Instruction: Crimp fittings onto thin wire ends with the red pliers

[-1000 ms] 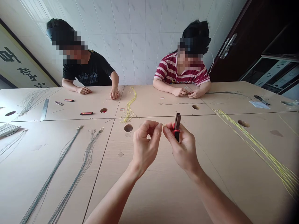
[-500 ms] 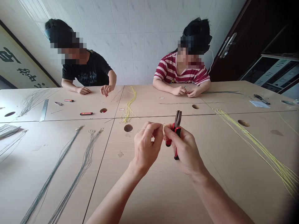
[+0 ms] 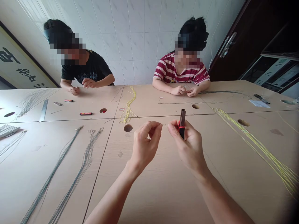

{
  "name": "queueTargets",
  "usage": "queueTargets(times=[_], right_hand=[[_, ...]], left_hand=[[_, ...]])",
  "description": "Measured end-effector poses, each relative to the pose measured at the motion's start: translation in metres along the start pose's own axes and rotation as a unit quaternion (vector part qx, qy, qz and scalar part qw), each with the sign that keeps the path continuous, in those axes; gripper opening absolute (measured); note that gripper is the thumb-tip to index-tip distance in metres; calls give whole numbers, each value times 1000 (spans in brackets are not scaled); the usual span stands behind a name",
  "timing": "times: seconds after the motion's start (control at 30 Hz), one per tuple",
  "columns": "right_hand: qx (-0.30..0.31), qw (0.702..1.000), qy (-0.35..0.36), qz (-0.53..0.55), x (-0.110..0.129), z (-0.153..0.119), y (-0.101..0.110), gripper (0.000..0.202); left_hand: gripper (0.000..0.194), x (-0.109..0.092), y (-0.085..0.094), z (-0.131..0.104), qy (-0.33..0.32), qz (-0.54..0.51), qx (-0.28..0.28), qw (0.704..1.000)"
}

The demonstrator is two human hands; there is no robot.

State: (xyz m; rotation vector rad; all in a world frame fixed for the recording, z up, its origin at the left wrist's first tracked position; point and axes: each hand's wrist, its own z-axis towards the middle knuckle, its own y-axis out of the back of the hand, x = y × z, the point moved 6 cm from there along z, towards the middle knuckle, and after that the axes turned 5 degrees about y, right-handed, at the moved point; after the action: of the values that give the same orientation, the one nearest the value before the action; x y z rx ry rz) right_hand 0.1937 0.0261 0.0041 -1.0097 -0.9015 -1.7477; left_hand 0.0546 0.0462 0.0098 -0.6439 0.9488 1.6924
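Note:
My left hand (image 3: 147, 143) pinches a thin cord between thumb and forefinger; its small looped end (image 3: 164, 125) sticks out to the right of the fingertips. Most of the cord is too fine to follow. My right hand (image 3: 188, 144) is closed around red-and-black pliers (image 3: 182, 124), with the jaws pointing up and away from me. A small gap separates the loop from my right thumb. Both hands are raised over the middle of the table (image 3: 149, 193).
Grey cord bundles (image 3: 58, 168) lie at left, a yellow bundle (image 3: 252, 140) at right and another yellow bundle (image 3: 128, 105) ahead. Round holes (image 3: 128, 128) pierce the tabletop. Two co-workers sit opposite, near a ruler (image 3: 44, 110) and a black-red marker-like stick (image 3: 86, 114).
My right hand has moved right, away from the loop, and the pliers have turned more upright. My left hand keeps its pinch. The left co-worker's hands have shifted left.

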Motion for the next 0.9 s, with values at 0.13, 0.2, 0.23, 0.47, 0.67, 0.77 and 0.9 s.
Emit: queueTargets(times=[0.13, 0.2, 0.23, 0.47, 0.67, 0.77, 0.9], right_hand=[[25, 999, 29, -32, -3, 3, 4, 16], [27, 996, 60, -58, -1, 4, 6, 17], [28, 994, 78, -74, 1, 4, 6, 16], [47, 979, 133, -146, 5, 3, 1, 16], [59, 981, 113, -149, 2, 5, 2, 21], [66, 983, 99, -140, 2, 6, 1, 22], [76, 987, 81, -116, 4, 6, -1, 22]], left_hand=[[11, 3, 4, 1, 34, -27, 3, 999], [12, 3, 4, 1, 35, -24, 6, 999], [12, 2, 4, 1, 33, -19, 8, 999], [12, -5, 0, 2, -4, -1, 30, 1000], [14, -8, -2, 1, -36, 19, 47, 998], [14, -10, -2, 1, -53, 31, 56, 997], [14, -11, -2, 1, -53, 22, 70, 996]])
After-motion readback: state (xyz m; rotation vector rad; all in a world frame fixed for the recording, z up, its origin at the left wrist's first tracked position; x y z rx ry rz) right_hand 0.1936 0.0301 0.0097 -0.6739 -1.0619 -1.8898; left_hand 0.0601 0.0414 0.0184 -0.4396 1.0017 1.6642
